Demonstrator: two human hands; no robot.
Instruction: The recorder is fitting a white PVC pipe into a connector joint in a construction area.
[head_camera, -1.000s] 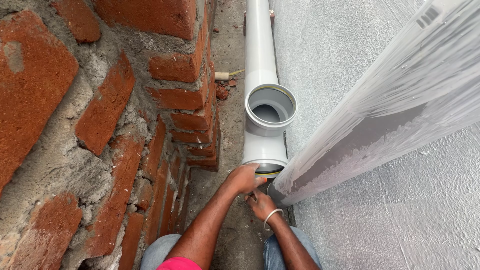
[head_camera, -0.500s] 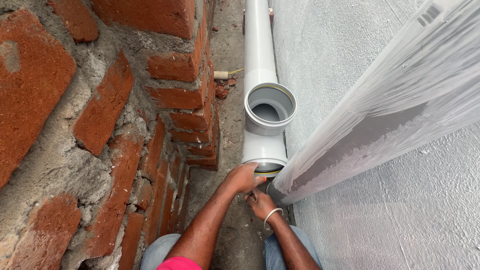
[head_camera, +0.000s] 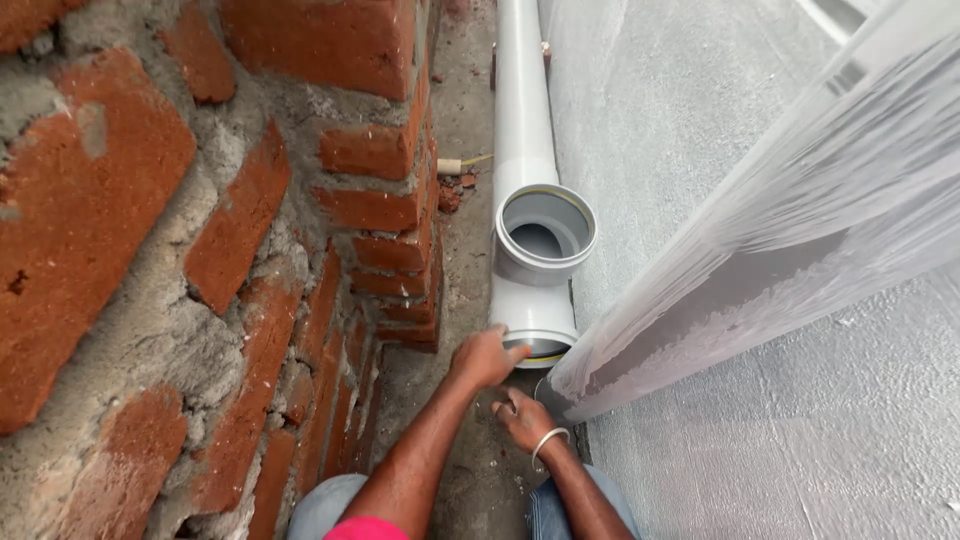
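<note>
Left hand (head_camera: 487, 355) grips the socket rim of one grey pipe fitting (head_camera: 537, 270); right hand (head_camera: 522, 417), loosely curled and holding nothing, sits below; one brick wall (head_camera: 200, 250).

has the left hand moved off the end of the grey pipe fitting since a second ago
No. The left hand still rests on the grey pipe fitting's open lower end.

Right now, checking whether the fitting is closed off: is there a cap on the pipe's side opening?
No, the side opening of the grey pipe is uncovered, and its hollow inside is visible.
</note>
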